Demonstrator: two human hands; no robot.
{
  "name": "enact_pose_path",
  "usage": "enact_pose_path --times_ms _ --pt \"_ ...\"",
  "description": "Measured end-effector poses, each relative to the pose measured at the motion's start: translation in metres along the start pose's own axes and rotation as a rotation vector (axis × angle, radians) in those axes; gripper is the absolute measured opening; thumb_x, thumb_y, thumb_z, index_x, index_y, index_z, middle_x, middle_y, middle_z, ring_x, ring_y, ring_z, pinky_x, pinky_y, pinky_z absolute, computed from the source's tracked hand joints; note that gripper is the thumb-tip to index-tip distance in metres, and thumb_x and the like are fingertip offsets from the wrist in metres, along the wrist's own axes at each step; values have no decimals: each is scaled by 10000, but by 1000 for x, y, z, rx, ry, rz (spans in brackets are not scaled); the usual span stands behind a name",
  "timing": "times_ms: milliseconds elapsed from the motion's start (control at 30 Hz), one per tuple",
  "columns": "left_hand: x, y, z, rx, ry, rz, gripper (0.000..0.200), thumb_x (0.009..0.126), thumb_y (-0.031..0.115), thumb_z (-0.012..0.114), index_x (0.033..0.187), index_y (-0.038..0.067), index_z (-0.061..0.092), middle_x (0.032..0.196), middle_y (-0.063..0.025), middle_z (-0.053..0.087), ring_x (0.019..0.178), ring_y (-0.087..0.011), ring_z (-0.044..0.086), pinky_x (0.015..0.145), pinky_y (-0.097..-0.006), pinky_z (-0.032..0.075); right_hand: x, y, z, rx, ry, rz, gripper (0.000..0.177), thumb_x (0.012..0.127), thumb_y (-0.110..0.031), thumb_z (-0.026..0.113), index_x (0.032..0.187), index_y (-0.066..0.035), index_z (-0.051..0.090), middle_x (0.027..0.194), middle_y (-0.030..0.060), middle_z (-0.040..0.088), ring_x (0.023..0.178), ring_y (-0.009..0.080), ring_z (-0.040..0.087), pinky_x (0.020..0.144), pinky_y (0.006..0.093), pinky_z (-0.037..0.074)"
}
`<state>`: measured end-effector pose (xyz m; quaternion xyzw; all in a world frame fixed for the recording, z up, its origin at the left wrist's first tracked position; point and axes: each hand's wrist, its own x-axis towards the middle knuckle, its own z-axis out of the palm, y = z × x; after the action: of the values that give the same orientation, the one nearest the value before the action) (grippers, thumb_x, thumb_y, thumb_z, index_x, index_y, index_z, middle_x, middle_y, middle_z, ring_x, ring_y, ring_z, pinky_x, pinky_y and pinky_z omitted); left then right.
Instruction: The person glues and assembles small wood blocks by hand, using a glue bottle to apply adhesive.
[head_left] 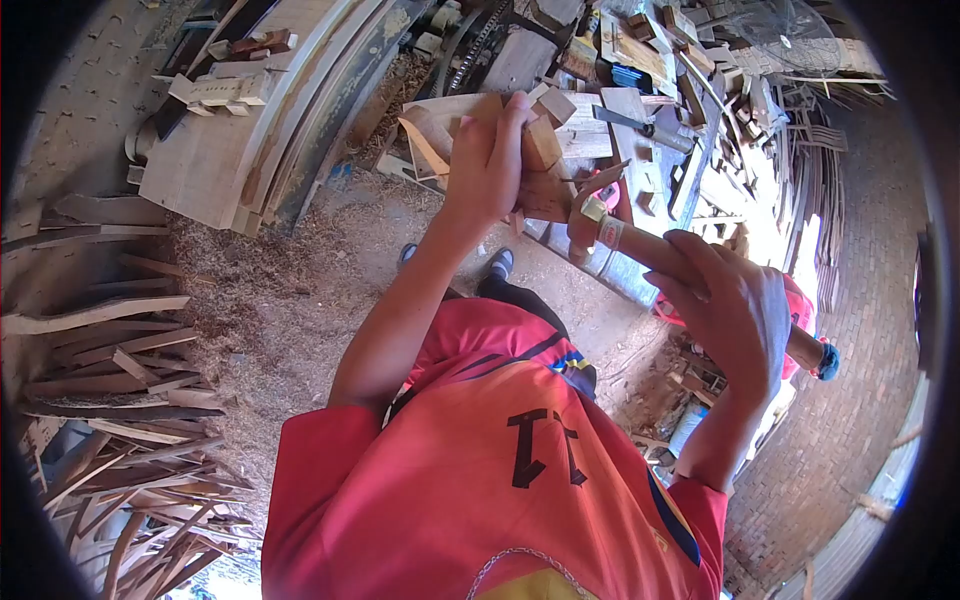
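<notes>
My left hand is wrapped over a wooden workpiece at the bench edge, its fingers pressed against the wood. A curved offcut-like part shows left of the wrist. In my right hand is a hammer, gripped by its wooden handle. The hammer's head points toward the workpiece, close to its right side. A white label rings the handle near the head, and blue wrapping covers the butt end. A chisel lies on the bench just beyond the workpiece.
Wood blocks and tools crowd the workbench. Stacked planks stand at upper left; a pile of wood strips lies along the left. A fan sits at the back. Shavings cover the floor. A red object is behind my right hand.
</notes>
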<state>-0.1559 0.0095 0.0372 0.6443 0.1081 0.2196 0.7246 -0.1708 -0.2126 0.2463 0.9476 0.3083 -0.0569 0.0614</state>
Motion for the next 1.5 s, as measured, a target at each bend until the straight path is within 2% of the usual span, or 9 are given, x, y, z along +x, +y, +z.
enact_pose_path --times_ms 133,233,333,467,600,800,933,1233,1500 --pt "-3 6 -18 -63 82 206 513 1132 352 366 1060 -39 691 1018 -166 732 1019 -258 704 962 -367 504 -6 6 5 -14 68 -2 368 835 -355 856 1141 -177 754 883 45 779 756 285 742 689 432 550" --pt "-15 6 -62 17 253 176 470 1146 324 315 1274 -14 616 1139 -135 712 1066 -235 674 1001 -362 493 -10 14 6 -1 59 10 378 827 -340 864 1145 -169 755 914 49 784 785 289 744 709 427 553" --pt "-30 -24 -85 -94 369 -31 489 1123 420 418 1287 1 610 1193 -124 693 1128 -241 657 1043 -372 472 -12 16 3 24 45 -5 376 832 -289 867 1153 -139 743 896 104 779 773 324 756 697 426 570" --pt "-38 -78 -86 -399 42 -272 658 998 455 710 1431 11 490 1339 -105 609 1246 -182 560 1102 -360 420 -15 14 -13 109 -17 -20 396 828 -196 876 1176 -79 725 927 171 776 803 346 771 706 405 585" --pt "-45 -37 -78 -672 -177 -439 854 922 380 829 1578 48 395 1453 -89 585 1381 -167 517 1191 -353 364 -20 23 -13 188 -29 -10 436 818 -160 882 1203 -49 710 981 187 781 848 346 779 730 393 594" --pt "-47 -15 -87 -603 -221 -443 778 887 209 854 1544 34 477 1318 -84 675 1216 -151 636 1062 -329 489 -23 26 -6 170 34 12 491 807 -191 897 1224 -43 686 982 194 779 850 357 779 735 418 598" --pt "-49 6 -75 -687 -24 -468 641 876 163 836 1441 -10 589 1284 -98 699 1168 -157 665 1026 -323 510 -17 23 3 77 96 -6 433 806 -281 905 1089 -54 669 873 173 769 765 365 762 671 426 580" --pt "-62 7 -71 -650 36 -424 581 925 197 796 1441 17 599 1326 -86 695 1193 -142 663 1043 -318 501 -6 15 21 -72 251 -54 469 773 -421 918 957 -94 636 740 110 704 645 333 705 603 434 540" --pt "-72 1 -76 -630 102 -382 602 990 387 747 1446 48 547 1323 -67 667 1176 -147 664 982 -333 544 -1 24 39 -119 339 -129 475 754 -426 922 950 -100 636 758 84 671 638 320 680 591 429 522"
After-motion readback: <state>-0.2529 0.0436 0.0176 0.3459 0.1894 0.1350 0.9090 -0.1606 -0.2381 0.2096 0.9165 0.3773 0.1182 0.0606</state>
